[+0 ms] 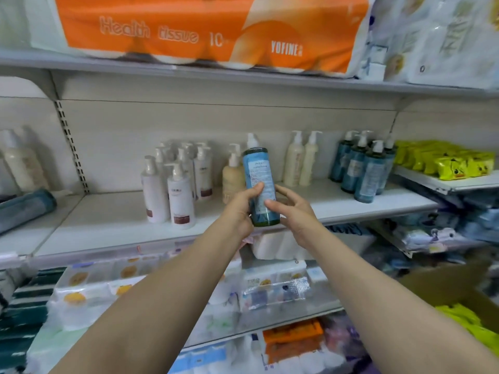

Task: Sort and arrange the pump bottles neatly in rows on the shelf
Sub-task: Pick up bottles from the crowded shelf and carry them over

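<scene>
1. A blue pump bottle [260, 184] is held upright in front of the shelf [108, 220], near the centre of the view, its white pump at 12 o'clock
2. The bottle is gripped by the left hand [239, 209] from 9 o'clock, the thumb laid across the label and the fingers curled round the back
3. The right hand [293, 209] is placed at 3 o'clock of the bottle, its fingers loosely spread; one fingertip is seen touching the lower part of the bottle, but no firm hold is made
4. A cluster of white bottles [178, 184] is stood on the shelf at 9 o'clock of the held bottle, in loose rows
5. A cream bottle [232, 176] is stood just behind the held bottle at 10 o'clock, and two tall cream bottles [301, 160] are set side by side at 2 o'clock
6. A group of blue bottles [363, 168] is stood close together at 3 o'clock, near the right end of the shelf
7. An orange tissue pack [205, 28] is laid on the upper shelf at 12 o'clock, and yellow packets [445, 160] are seen at far 3 o'clock
</scene>
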